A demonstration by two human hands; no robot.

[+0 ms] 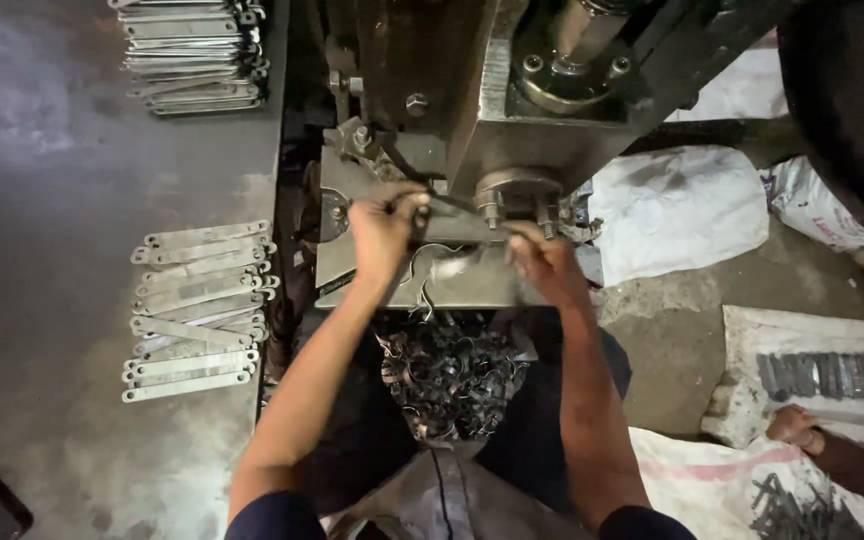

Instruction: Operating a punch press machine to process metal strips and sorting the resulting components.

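I sit facing a heavy dark press machine [512,90]. My left hand [384,232] is closed around a thin dark metal tool or strip over the machine's steel bed plate [452,285]. My right hand [542,258] pinches a small metal piece just under the round punch head [514,190]. What exactly sits between the right fingers is too small to tell. Below the bed, between my knees, lies a heap of dark curled metal scraps [452,375].
Flat metal strips with end holes lie in a row [197,310] on the grey bench to the left, with another stack [192,50] at the far back. White sacks [677,205] and a sack bearing dark strips [822,375] lie right. Another person's foot [794,425] rests there.
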